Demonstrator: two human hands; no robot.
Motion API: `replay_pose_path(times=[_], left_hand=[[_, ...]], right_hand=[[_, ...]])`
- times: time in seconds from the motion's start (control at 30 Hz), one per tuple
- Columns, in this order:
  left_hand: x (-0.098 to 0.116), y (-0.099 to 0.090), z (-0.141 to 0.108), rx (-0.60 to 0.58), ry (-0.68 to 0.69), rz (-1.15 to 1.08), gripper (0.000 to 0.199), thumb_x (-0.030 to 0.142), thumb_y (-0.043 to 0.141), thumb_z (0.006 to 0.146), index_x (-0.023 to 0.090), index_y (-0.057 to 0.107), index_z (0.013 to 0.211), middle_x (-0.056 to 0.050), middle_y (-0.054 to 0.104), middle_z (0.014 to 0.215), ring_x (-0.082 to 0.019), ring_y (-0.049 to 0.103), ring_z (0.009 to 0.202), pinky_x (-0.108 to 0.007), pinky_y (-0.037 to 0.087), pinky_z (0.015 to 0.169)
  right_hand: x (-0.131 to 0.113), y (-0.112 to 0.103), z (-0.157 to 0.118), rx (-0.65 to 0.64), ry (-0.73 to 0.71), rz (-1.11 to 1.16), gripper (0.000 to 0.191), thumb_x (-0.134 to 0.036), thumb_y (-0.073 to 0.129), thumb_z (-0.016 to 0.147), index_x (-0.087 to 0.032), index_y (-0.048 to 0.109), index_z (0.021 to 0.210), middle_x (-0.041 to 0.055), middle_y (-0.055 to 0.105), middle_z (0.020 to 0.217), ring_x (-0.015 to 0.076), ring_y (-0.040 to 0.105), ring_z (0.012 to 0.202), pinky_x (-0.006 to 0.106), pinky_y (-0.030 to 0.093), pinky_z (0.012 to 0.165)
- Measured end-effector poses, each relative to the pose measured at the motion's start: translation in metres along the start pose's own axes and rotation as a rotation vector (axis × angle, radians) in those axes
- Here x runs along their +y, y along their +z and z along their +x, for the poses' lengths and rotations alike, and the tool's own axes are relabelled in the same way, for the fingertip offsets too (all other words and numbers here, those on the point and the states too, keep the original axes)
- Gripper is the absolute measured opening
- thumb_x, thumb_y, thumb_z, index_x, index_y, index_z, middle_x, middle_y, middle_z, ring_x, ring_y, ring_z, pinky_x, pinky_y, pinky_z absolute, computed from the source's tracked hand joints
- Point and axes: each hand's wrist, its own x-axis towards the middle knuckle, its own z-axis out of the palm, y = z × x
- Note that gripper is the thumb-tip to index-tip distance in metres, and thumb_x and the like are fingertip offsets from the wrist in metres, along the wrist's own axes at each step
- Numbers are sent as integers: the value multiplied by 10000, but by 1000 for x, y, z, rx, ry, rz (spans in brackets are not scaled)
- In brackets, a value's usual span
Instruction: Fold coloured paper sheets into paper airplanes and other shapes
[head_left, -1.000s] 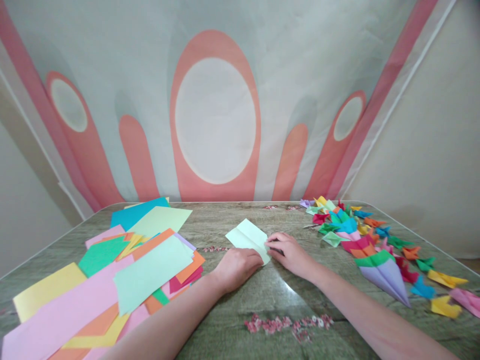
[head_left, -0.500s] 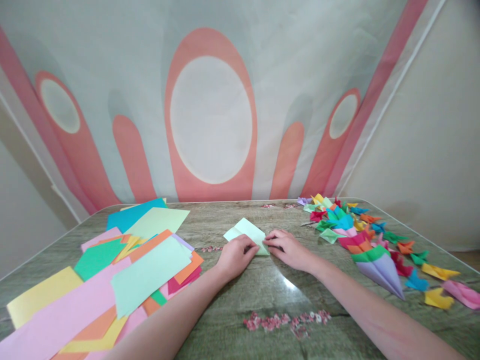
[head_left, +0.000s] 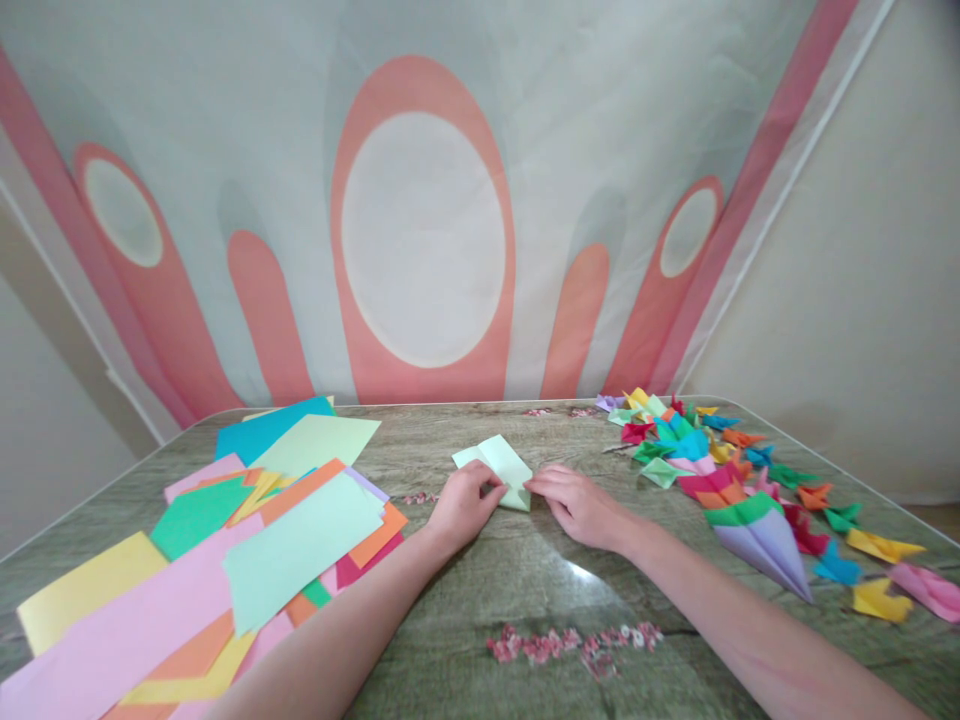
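A pale green sheet of origami paper (head_left: 505,458) lies partly folded near the middle of the table, with a crease running across it. My left hand (head_left: 463,510) grips its lower left side, thumb and fingers closed together and hiding that edge. At the right corner, my right hand (head_left: 576,506) pinches the paper between thumb and fingertips. The lower edge between the two hands shows a folded flap.
Loose coloured paper sheets (head_left: 300,545) overlap on the left. Several folded paper figures (head_left: 799,475) spread along the right, beside a stack of paper planes (head_left: 757,545). A printed backdrop (head_left: 420,385) stands behind the wood-patterned table (head_left: 450,640).
The paper has turned slightly, its top corner shifting right. My left hand has slid a little left along its edge, and the right hand's fingers have straightened somewhat.
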Motion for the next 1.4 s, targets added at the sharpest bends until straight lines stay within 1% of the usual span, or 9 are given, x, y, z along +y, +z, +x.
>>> replay_pose_path(times=[0.13,0.43,0.57,0.67,0.73,0.8,0.93,1.1,1.4], left_hand=[[-3,-2,0,3,29,-3,103,220,557,790,176,641,749,-27,608,800,-153,555,783,-263,428,726],[-5,0,-1,19,18,14,92,196,548,793,175,636,776,-32,600,830,-161,558,815,-290,438,762],[-7,1,-1,45,20,43,129,187,536,799,186,621,895,-39,586,896,-163,558,829,-299,451,773],[1,-6,-6,56,81,132,160,202,513,822,192,597,958,-60,565,995,-184,541,934,-324,439,836],[10,-11,-13,21,139,247,156,221,483,847,194,599,947,-69,557,1053,-206,515,1014,-357,413,888],[20,-13,-23,-59,162,367,188,240,435,875,197,598,957,-69,567,1073,-221,515,1032,-386,404,896],[33,-5,-43,-130,118,533,397,346,418,883,128,487,1208,-144,478,1293,-279,398,1222,-445,316,1001],[32,3,-50,-223,72,575,605,511,329,880,96,389,1315,-164,354,1399,-287,315,1293,-450,263,1046],[33,-2,-50,-263,57,610,650,581,182,884,174,310,1374,-122,290,1441,-265,257,1324,-464,214,1067]], right_hand=[[-2,2,-1,-31,-25,-51,473,-28,372,813,-173,503,1243,88,625,1053,186,506,1017,366,423,883],[-17,-7,0,-164,-27,-227,461,-69,426,823,-257,513,1235,78,582,1138,190,473,1058,362,363,899],[-25,-9,2,-206,-21,-269,456,-70,427,824,-247,511,1235,92,565,1150,202,447,1086,367,346,914],[-28,-9,3,-223,-17,-291,438,-88,423,839,-235,500,1244,104,553,1160,210,428,1109,374,345,920],[-29,-8,3,-231,-11,-297,424,-103,419,850,-232,497,1246,105,549,1169,213,426,1115,378,347,922],[-29,-8,2,-238,-6,-293,415,-113,416,856,-233,498,1245,101,547,1179,212,427,1118,375,350,923],[-29,-8,1,-235,11,-285,418,-101,425,845,-222,511,1236,101,532,1214,214,414,1146,375,349,933],[-24,-5,-1,-225,20,-264,466,-68,441,812,-222,504,1248,94,529,1242,211,409,1168,379,351,944],[-21,-4,-2,-216,20,-239,514,-28,430,777,-189,488,1262,74,527,1270,217,434,1155,391,348,962]])
